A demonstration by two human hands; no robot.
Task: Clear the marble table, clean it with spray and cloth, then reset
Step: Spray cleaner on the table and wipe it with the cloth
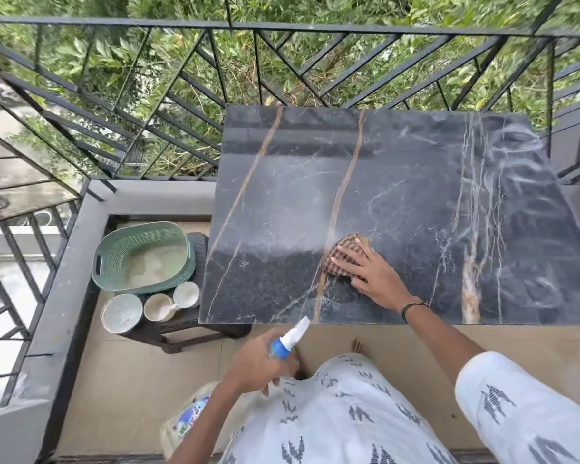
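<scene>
The black marble table with tan veins fills the middle and right, with wet smears on its right part. My right hand presses flat on a checked brown cloth near the table's front edge. My left hand grips a spray bottle with a blue collar and white nozzle, held below the front edge and pointing up toward the table. The bottle's clear body shows under my forearm.
A dark low stool left of the table carries a green woven basket, a bowl and two cups. A black metal railing runs behind the table, with a grey ledge at left.
</scene>
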